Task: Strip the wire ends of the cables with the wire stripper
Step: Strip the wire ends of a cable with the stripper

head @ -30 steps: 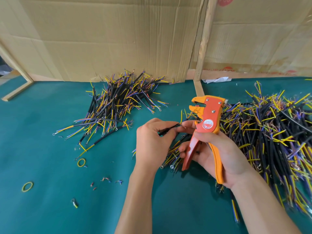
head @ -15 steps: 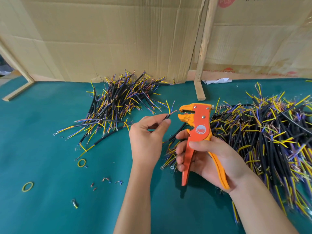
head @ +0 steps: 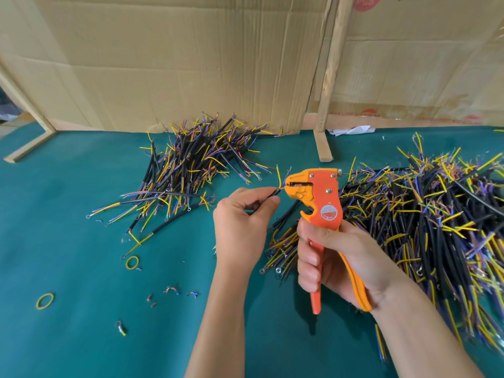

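My right hand (head: 335, 257) grips the handles of an orange wire stripper (head: 319, 197), held upright with its jaws pointing left. My left hand (head: 240, 222) pinches a short black cable (head: 275, 191) between thumb and forefinger. The cable's yellow and purple wire ends reach the mouth of the stripper's jaws. A large heap of black cables with yellow and purple wires (head: 425, 222) lies to the right, behind my right hand. A smaller pile of the same cables (head: 188, 170) lies on the green mat at the centre left.
Yellow rubber bands (head: 45, 300) (head: 132, 262) and small wire scraps (head: 171, 290) lie on the green mat (head: 68, 336) at the lower left. Cardboard sheets (head: 174, 58) and a wooden post (head: 327, 85) stand along the back edge.
My right hand brought the stripper left and down, turning its jaws toward the cable. My left hand raised the cable's wire ends to the jaws.
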